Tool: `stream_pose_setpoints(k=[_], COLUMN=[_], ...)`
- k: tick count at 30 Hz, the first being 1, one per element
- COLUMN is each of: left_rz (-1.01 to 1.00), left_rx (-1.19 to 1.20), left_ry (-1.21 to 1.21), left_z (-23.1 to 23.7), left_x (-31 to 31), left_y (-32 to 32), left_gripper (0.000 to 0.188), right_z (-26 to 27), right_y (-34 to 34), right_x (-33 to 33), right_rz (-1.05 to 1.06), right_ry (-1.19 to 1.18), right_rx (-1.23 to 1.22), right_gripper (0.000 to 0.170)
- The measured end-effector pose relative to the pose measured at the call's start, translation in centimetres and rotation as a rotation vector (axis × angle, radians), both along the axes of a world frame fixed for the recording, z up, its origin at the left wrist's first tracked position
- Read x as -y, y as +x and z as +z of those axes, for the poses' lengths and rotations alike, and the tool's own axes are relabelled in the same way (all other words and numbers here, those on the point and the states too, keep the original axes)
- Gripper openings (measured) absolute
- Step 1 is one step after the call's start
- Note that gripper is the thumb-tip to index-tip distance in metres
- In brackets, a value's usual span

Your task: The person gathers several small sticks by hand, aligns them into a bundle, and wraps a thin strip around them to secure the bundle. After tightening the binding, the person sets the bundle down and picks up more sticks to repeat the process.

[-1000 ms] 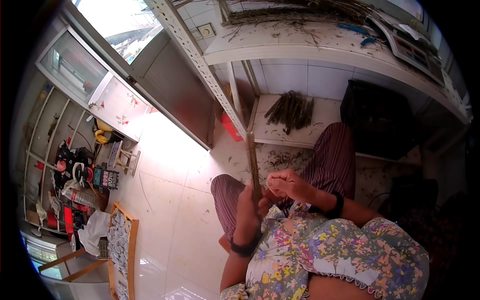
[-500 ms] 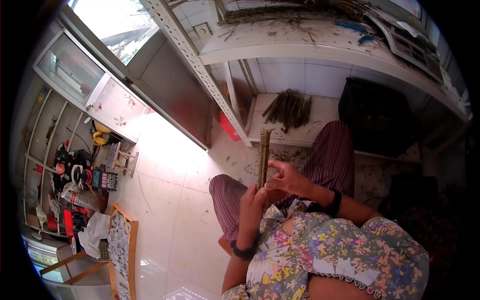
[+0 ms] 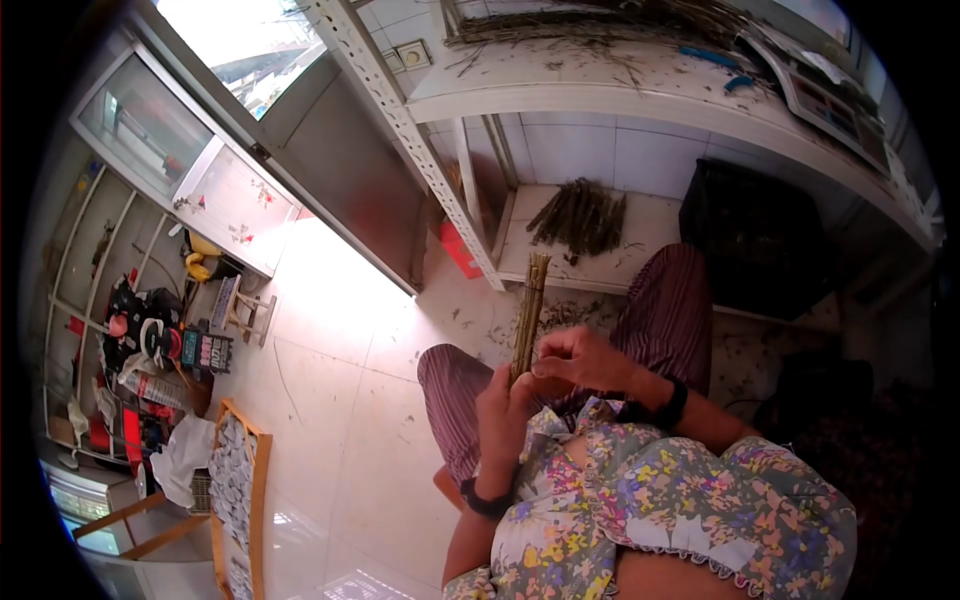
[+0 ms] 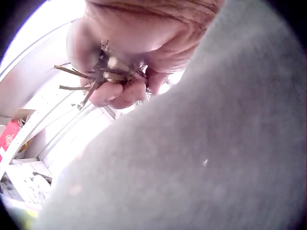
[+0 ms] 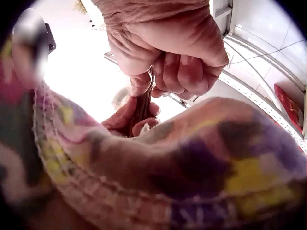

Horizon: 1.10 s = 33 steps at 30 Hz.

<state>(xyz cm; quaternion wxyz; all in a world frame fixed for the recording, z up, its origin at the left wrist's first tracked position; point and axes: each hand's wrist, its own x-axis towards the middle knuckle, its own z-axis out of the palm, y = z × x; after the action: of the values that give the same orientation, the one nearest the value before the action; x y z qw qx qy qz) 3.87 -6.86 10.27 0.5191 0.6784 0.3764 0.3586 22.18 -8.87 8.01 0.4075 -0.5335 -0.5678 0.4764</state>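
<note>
A slim bundle of dry plant stems [image 3: 529, 315] stands nearly upright in front of the person's lap. My left hand [image 3: 503, 408] grips its lower part, fingers curled round it. Twiggy lower ends [image 4: 93, 86] poke out of that fist in the left wrist view. Close beside the bundle, my right hand [image 3: 588, 362] has its fingers curled in. In the right wrist view its thumb and forefinger pinch a thin strand [image 5: 152, 79] against the bundle. Most of that strand is hidden by the fingers.
A pile of similar bundles [image 3: 580, 220] lies on the low shelf, beside a black crate [image 3: 755, 235]. Loose stems [image 3: 600, 25] and blue-handled pliers [image 3: 708, 56] are on the shelf above. Plant scraps litter the floor. A wooden-framed tray [image 3: 258, 480] stands at the left.
A second ago the right hand was a little apart from the bundle. The bundle has shifted right and now stands beside the right fingers, which have curled in further since half a second ago.
</note>
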Motion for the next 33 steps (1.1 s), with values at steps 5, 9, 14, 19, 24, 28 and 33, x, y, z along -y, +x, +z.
stream_pose_setpoints(k=[5,9,14,19,24,28,33], left_rz=[0.099,0.122,0.102,0.095,0.037,0.061,0.108], left_rx=[0.113,0.228,0.173,0.063,-0.051,-0.122,-0.054], left_ry=[-0.207,-0.349,-0.291,-0.141,0.053,0.125,0.086], left_z=[-0.3,0.4,-1.0,-1.5,-0.5,0.1,-1.0], left_x=[-0.5,-0.6,-1.1,-0.9,-0.2,0.0,-0.4], left_y=[-0.3,-0.6,-0.8,-0.3,0.1,0.0,-0.1], left_gripper=[0.017,0.02,0.02,0.019,0.018,0.019,0.016], right_z=[-0.3,0.1,0.9,0.2,-1.2,0.1,-0.5], right_y=[-0.4,-0.5,0.5,0.0,-0.5,-0.7,0.4], right_x=[-0.2,-0.3,0.3,0.1,-0.5,-0.2,-0.2], right_rz=[-0.037,0.017,0.075,0.072,-0.036,-0.086,0.183], right_ry=[0.246,0.335,0.187,0.01,0.162,0.059,0.178], right_rx=[-0.032,-0.223,-0.568,-0.515,-0.103,-0.124,0.08], right_gripper=[0.02,0.016,0.025,0.03,0.023,0.028,0.026])
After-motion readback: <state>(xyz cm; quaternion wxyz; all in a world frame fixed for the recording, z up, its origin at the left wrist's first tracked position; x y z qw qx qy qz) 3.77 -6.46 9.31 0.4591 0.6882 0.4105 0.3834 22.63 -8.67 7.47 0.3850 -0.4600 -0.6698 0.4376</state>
